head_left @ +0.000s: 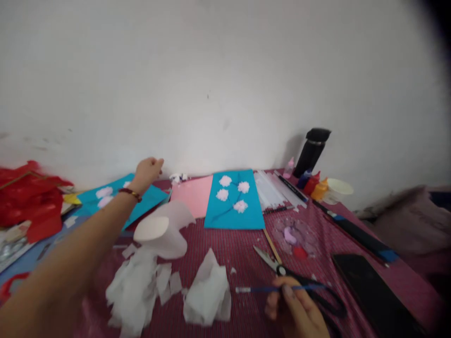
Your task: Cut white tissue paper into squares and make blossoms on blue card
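Note:
My right hand (299,307) pinches a thin blue paintbrush (260,289), its pale tip pointing left over the tablecloth. Under and beside that hand lie black-handled scissors (281,270) with the blades apart. My left hand (150,171) is stretched out to the far left with its fingers curled; whatever they hold, if anything, is hidden. Below the left forearm is a blue sheet with pink-white puffs (104,192), partly covered by the arm. In the middle lies another blue sheet (218,218) with several pink-white paper blossoms and dark painted branches.
Crumpled white tissue (207,293), a tissue pile (136,291) and a white paper roll (160,232) lie in front. To the right are a clear palette (278,230) with paint, paint bottles (320,189), a black tumbler (312,151) and a phone (373,293). Red plastic (28,197) sits left.

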Available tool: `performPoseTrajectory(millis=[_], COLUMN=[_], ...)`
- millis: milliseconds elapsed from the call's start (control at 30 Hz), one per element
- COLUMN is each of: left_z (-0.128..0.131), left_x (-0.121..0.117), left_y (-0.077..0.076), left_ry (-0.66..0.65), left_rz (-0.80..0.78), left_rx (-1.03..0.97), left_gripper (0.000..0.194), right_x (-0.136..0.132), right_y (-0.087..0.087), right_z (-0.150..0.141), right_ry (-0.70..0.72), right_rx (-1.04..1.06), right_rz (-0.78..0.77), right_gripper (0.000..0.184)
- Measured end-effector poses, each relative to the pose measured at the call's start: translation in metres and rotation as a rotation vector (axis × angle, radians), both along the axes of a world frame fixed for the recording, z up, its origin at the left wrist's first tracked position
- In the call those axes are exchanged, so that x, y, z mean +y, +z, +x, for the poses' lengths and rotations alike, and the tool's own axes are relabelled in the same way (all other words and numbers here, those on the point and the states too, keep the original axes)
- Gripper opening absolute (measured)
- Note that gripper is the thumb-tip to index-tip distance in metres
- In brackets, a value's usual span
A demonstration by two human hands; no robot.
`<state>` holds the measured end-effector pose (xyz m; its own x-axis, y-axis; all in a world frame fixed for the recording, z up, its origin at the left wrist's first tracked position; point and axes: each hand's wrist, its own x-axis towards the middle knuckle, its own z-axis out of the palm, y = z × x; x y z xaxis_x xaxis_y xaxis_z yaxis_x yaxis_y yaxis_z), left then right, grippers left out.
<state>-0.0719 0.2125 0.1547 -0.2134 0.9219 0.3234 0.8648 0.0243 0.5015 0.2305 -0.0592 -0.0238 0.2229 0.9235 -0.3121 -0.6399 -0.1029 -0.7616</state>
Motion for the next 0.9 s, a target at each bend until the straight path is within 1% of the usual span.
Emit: performPoseTrajectory(millis=[67,100,133,167,200,233,267,300,333,367,400,467,500,567,600,633,733,800,900], left_z=[0.005,0.009,0.012,0.016,0.018,0.021,0.022,0.024,0.025,0.027,0.03,0.039,0.044,0.055,0.06,0.064,0.069,0.068,0.065], left_x=[-0.041,-0.067,-0.094,-0.123,-0.152,-0.18,-0.206,-0.227,-0.245,-0.259,-0.268,-0.278,-0.279,-0.277,-0.273,-0.268,-0.244,-0.224,-0.202], left_y=[0.005,0.005,0.004,-0.001,-0.009,-0.02,-0.035,-0.053,-0.072,-0.09,-0.107,-0.135,-0.145,-0.159,-0.163,-0.165,-0.165,-0.159,-0.147], left_ry=[-0.049,-0.073,-0.126,-0.203,-0.27,-0.359,-0.517,-0.645,-0.743,-0.789,-0.791,-0.77,-0.749,-0.717,-0.695,-0.669,-0.58,-0.548,-0.562], left_rz=[0.033,0.055,0.07,0.106,0.08,-0.001,-0.134,-0.24,-0.308,-0.337,-0.362,-0.361,-0.329,-0.257,-0.23,-0.219,-0.284,-0.351,-0.409], left_rx=[-0.039,-0.052,-0.063,-0.029,0.033,0.08,0.154,0.24,0.319,0.374,0.397,0.374,0.364,0.355,0.355,0.349,0.214,0.095,0.001], left_gripper=[0.023,0.025,0.027,0.03,0.033,0.033,0.032,0.028,0.022,0.021,0.021,0.021,0.025,0.046,0.052,0.052,0.032,0.025,0.027], right_x=[-0.002,-0.002,-0.003,-0.003,-0.004,-0.005,-0.006,-0.007,-0.007,-0.007,-0.005,0.001,0.006,0.02,0.028,0.036,0.059,0.068,0.072], right_y=[0.005,0.007,0.007,0.007,0.007,0.006,0.006,0.007,0.008,0.011,0.015,0.025,0.031,0.039,0.041,0.041,0.03,0.018,0.003], right_z=[0.003,0.003,0.003,0.003,0.001,0.0,-0.002,-0.004,-0.005,-0.007,-0.008,-0.01,-0.011,-0.013,-0.013,-0.014,-0.017,-0.018,-0.016], right_ry=[-0.037,-0.047,-0.033,-0.034,-0.035,-0.039,-0.048,-0.054,-0.055,-0.044,-0.02,0.048,0.087,0.151,0.167,0.179,0.189,0.193,0.209], right_rx=[-0.039,-0.049,-0.054,-0.064,-0.074,-0.087,-0.102,-0.119,-0.141,-0.169,-0.204,-0.294,-0.348,-0.457,-0.503,-0.536,-0.564,-0.573,-0.608], right_rz=[0.07,0.099,0.133,0.159,0.186,0.216,0.244,0.271,0.295,0.318,0.34,0.39,0.417,0.462,0.475,0.483,0.489,0.485,0.48], right_gripper=[0.025,0.022,0.019,0.015,0.013,0.011,0.01,0.009,0.009,0.009,0.009,0.008,0.008,0.008,0.008,0.01,0.016,0.02,0.022])
